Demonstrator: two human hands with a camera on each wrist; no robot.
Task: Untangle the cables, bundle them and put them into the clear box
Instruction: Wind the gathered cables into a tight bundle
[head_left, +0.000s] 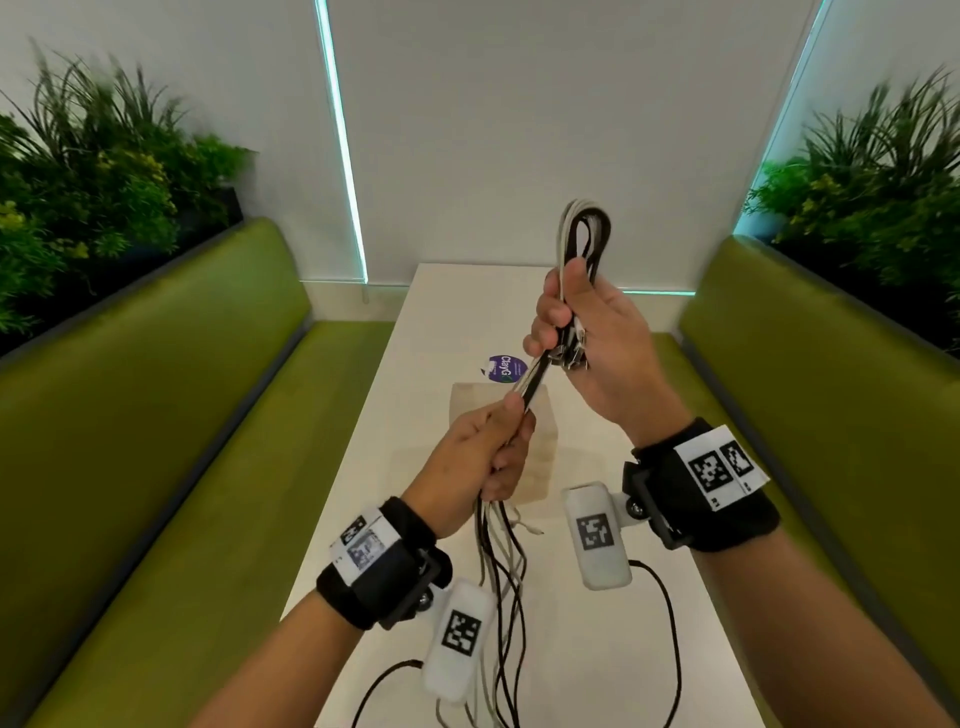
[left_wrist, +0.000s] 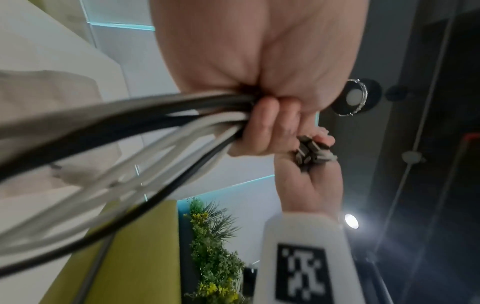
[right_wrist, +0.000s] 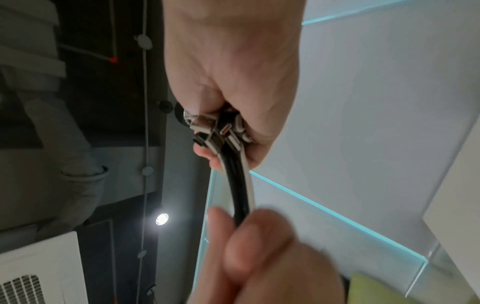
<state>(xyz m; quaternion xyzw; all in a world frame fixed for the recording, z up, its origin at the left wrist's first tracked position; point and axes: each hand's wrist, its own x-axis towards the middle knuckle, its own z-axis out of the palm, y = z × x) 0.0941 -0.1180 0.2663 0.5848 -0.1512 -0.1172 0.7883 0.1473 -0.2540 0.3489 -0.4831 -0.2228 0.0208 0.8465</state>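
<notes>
1. Step in hand: bundling. Right hand grips the folded cables w/ plug ends gathered at the palm; left hand is fisted round the same strands lower down.
2. Next: likely fold the loose tails up into the loop, keeping tension.
3. Cables: black & white mix, loop upright above the table, tails trailing down.
4. Clear box: on table beneath the hands, appears empty.

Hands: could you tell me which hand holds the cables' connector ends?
The right hand; connector ends cluster in its palm, while the left hand grips only cables.

Black wristbands (checkered tags)
</notes>
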